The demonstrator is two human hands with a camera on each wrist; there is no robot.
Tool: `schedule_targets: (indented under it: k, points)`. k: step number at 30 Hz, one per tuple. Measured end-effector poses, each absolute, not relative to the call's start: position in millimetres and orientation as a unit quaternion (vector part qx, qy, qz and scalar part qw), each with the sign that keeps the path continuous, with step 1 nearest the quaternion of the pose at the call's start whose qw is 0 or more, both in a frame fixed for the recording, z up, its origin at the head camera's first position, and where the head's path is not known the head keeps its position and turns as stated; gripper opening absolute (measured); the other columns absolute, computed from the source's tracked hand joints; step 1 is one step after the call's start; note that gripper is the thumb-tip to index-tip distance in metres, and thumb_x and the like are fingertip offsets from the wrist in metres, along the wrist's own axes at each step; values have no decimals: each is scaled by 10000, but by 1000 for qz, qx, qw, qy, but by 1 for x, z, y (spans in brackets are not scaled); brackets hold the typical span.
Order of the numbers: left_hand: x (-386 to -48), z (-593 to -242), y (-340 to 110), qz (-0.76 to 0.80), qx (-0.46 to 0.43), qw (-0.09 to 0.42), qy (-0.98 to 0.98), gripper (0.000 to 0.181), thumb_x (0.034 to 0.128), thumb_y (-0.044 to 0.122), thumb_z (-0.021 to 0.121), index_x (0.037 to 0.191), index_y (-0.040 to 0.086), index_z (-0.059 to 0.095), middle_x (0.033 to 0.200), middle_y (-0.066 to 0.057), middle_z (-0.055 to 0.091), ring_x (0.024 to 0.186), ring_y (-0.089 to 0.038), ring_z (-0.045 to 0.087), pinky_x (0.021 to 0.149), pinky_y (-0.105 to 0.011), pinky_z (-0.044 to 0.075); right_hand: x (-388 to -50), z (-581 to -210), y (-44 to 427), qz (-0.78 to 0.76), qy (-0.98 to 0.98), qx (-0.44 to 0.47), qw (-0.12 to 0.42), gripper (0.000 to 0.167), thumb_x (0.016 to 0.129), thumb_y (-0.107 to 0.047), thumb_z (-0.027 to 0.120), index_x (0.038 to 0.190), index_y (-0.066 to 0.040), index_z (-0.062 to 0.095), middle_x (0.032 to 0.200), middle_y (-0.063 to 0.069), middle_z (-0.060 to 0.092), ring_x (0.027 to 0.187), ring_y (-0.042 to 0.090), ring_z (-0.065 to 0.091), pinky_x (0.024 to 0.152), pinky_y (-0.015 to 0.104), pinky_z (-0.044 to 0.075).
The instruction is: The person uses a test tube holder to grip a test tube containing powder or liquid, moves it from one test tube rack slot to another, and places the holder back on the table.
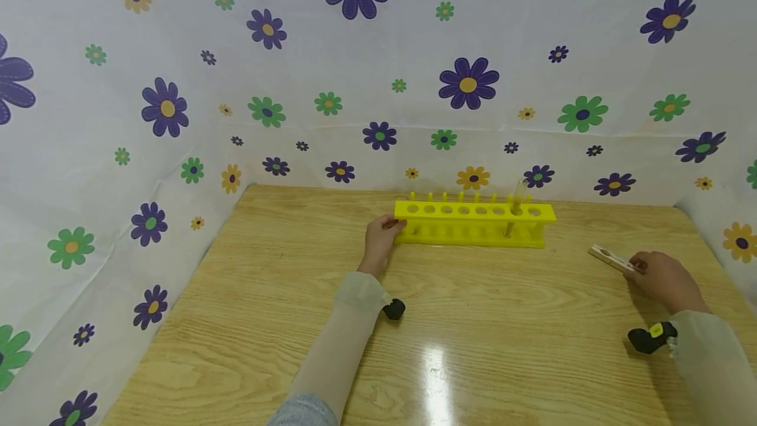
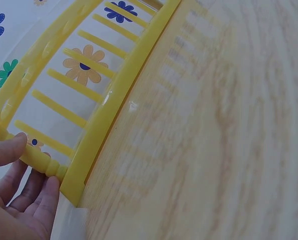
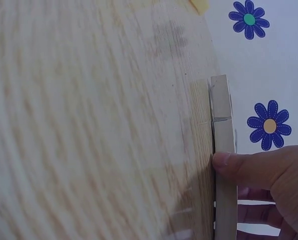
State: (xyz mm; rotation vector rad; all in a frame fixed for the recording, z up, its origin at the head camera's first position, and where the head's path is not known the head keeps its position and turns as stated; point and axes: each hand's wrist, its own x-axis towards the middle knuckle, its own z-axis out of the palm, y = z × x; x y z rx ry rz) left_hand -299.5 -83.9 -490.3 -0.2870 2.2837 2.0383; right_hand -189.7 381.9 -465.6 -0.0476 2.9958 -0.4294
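Note:
A yellow test tube rack stands near the back of the table. My left hand grips the post at its left end; in the left wrist view the thumb and fingers wrap that post. One glass test tube sits in a hole toward the rack's right end, rising above the top plate. To the right of the rack, my right hand pinches a wooden test tube clamp by its near end, low over the table. In the right wrist view the thumb presses along the clamp's wooden side.
The wood-grain table ends at a white flowered sheet behind and on the left side. Short yellow pegs stick up along the rack's back. A bright light reflection lies on the table's front middle.

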Motion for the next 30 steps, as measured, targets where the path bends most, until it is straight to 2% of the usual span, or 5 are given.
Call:
schedule_targets:
  k: [18,30]
  points:
    - [-298,-490,-83,660,-90,24,745,279,888,141,646,1129,0,639,1191,-150,619,1098,-255,575,939,-320,503,-188,-466,382,-148,987,-10,55,310,849,-115,641,1011,141,575,909,323,624,770,401,603,669,522,484]
    - [-298,-489,-83,665,-88,23,741,277,903,138,626,1140,-4,634,1188,-158,613,1086,-255,578,944,-330,502,-188,-463,381,-158,984,2,78,441,856,-159,635,1135,149,490,967,345,602,798,413,603,656,512,485]
